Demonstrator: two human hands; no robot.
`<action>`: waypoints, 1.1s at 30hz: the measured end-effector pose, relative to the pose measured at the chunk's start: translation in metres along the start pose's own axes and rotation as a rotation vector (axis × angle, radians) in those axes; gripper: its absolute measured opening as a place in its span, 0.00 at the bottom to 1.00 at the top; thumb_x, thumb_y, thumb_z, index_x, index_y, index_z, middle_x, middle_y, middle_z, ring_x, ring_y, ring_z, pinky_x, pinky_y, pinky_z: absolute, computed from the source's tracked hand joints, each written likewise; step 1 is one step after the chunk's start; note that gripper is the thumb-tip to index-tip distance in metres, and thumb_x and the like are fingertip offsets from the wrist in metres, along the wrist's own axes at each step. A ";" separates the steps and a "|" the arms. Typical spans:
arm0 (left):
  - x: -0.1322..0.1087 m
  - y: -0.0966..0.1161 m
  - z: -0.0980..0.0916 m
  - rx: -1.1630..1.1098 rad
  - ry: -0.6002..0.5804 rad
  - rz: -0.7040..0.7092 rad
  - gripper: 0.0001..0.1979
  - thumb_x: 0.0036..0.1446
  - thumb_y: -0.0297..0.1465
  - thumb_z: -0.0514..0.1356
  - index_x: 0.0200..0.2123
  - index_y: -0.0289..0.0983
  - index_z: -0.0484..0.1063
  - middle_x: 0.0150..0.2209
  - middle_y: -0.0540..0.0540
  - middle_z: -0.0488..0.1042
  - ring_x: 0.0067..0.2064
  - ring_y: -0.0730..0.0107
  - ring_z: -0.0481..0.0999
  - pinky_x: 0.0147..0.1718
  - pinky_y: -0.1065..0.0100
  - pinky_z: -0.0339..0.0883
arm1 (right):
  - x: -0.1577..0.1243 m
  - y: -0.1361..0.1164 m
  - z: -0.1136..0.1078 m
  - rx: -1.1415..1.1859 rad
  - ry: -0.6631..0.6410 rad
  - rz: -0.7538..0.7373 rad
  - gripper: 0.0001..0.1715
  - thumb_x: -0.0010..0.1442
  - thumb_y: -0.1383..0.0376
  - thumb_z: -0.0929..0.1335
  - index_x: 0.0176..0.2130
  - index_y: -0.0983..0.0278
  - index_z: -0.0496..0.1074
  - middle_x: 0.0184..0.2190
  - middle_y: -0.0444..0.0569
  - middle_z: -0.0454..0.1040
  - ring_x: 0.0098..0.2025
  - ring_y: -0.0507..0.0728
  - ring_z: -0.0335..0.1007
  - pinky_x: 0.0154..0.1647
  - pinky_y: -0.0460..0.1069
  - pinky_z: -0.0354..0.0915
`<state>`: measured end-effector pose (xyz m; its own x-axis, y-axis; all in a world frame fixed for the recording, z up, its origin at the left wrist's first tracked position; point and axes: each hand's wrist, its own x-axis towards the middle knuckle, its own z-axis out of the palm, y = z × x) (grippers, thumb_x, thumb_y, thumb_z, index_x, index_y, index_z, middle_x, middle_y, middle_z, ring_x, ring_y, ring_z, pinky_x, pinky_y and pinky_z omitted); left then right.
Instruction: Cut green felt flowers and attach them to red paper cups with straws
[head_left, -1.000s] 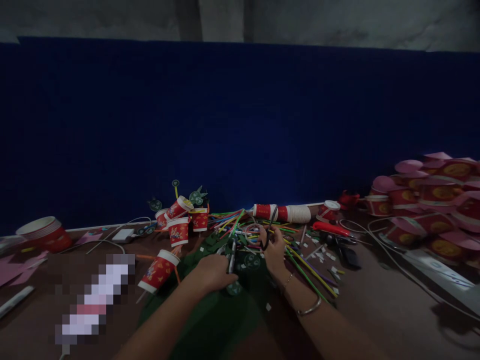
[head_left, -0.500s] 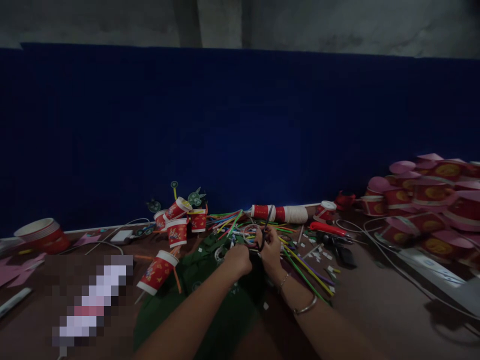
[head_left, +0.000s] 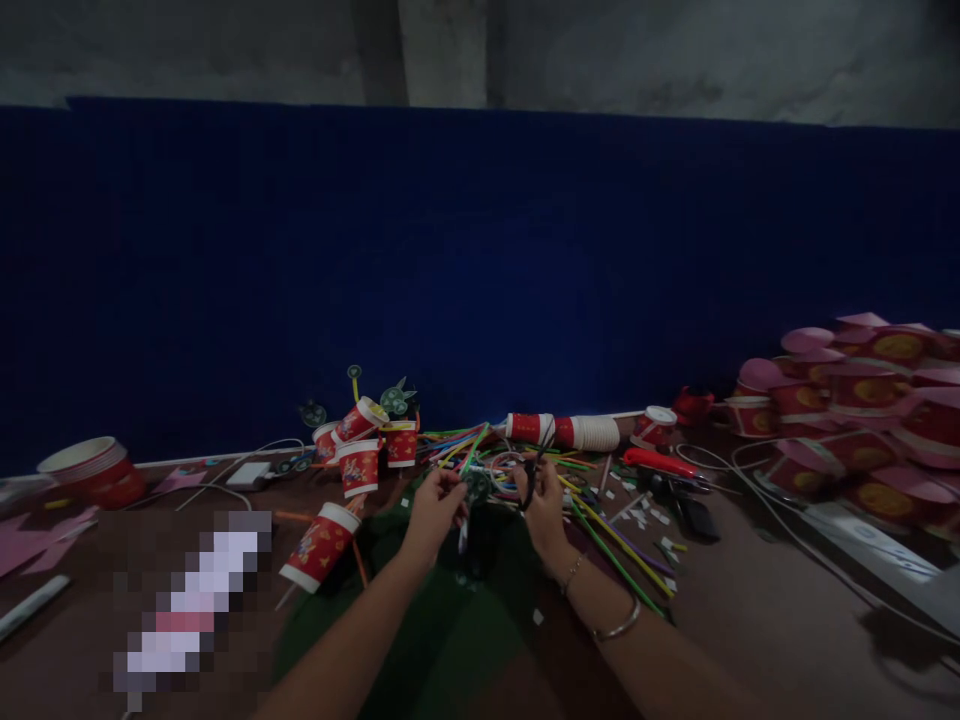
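Observation:
My left hand [head_left: 433, 508] is closed in a pinch at the edge of a small dark green round cutout [head_left: 475, 486]. A narrow white strip [head_left: 463, 532] hangs just under the cutout; whether it is attached I cannot tell. To the right, my right hand [head_left: 543, 502] is closed around black scissors [head_left: 529, 482], its fingers at the handle loops. A gap separates the two hands. Beneath and in front of them spreads a dark green sheet [head_left: 405, 630]. Coloured sticks [head_left: 619, 545], in green, yellow and purple, lie beyond and beside my right hand.
Red paper cups [head_left: 319, 545] stand and lie on the left, with a nested cup row [head_left: 577, 432] at the back. A red-handled tool [head_left: 660, 462] lies right of the sticks. Decorated cups [head_left: 862, 420] pile up far right. A blue partition [head_left: 480, 260] rises behind.
My left hand has moved left, away from my right hand, and the round green cutout now shows at its fingertips. My right hand keeps the scissors in nearly the same place.

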<state>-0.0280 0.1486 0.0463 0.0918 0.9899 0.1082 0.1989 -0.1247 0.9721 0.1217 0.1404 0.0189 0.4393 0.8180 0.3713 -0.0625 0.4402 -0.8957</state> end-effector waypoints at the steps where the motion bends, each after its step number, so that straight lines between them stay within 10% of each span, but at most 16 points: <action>1: -0.002 -0.003 -0.005 -0.140 0.034 -0.023 0.08 0.49 0.34 0.56 0.31 0.38 0.61 0.17 0.56 0.65 0.18 0.75 0.66 0.17 0.75 0.58 | -0.002 0.001 0.001 0.005 -0.061 0.006 0.15 0.53 0.58 0.67 0.38 0.63 0.63 0.31 0.45 0.70 0.31 0.53 0.68 0.33 0.47 0.65; 6: -0.014 -0.017 -0.017 -0.407 0.140 -0.061 0.13 0.43 0.36 0.62 0.29 0.37 0.61 0.16 0.57 0.65 0.17 0.78 0.64 0.15 0.78 0.56 | -0.010 0.002 0.006 0.006 -0.267 0.058 0.17 0.51 0.59 0.69 0.38 0.62 0.63 0.26 0.43 0.70 0.25 0.52 0.67 0.25 0.45 0.65; 15: -0.017 -0.021 -0.031 -0.338 0.278 0.032 0.13 0.44 0.35 0.62 0.30 0.38 0.60 0.14 0.59 0.61 0.15 0.81 0.59 0.12 0.80 0.50 | -0.003 -0.007 0.004 -0.213 -0.193 0.283 0.20 0.47 0.55 0.69 0.28 0.60 0.54 0.13 0.37 0.65 0.14 0.53 0.63 0.08 0.42 0.50; 27: -0.053 -0.026 -0.027 0.047 0.002 0.105 0.05 0.46 0.32 0.57 0.27 0.37 0.64 0.24 0.53 0.67 0.22 0.76 0.67 0.22 0.72 0.62 | 0.017 -0.041 -0.023 -1.025 -0.829 0.218 0.07 0.41 0.69 0.69 0.21 0.64 0.65 0.15 0.40 0.65 0.19 0.50 0.62 0.19 0.43 0.52; 33: -0.059 -0.042 -0.038 0.072 0.094 0.135 0.14 0.50 0.34 0.56 0.41 0.37 0.66 0.30 0.48 0.70 0.31 0.67 0.72 0.30 0.67 0.66 | 0.009 -0.047 -0.017 -1.233 -0.900 0.046 0.12 0.42 0.66 0.69 0.31 0.66 0.71 0.28 0.48 0.72 0.30 0.55 0.65 0.25 0.45 0.53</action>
<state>-0.0788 0.0984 0.0071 0.0312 0.9655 0.2586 0.2604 -0.2576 0.9305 0.1437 0.1203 0.0604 -0.2443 0.9685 -0.0487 0.9012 0.2082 -0.3801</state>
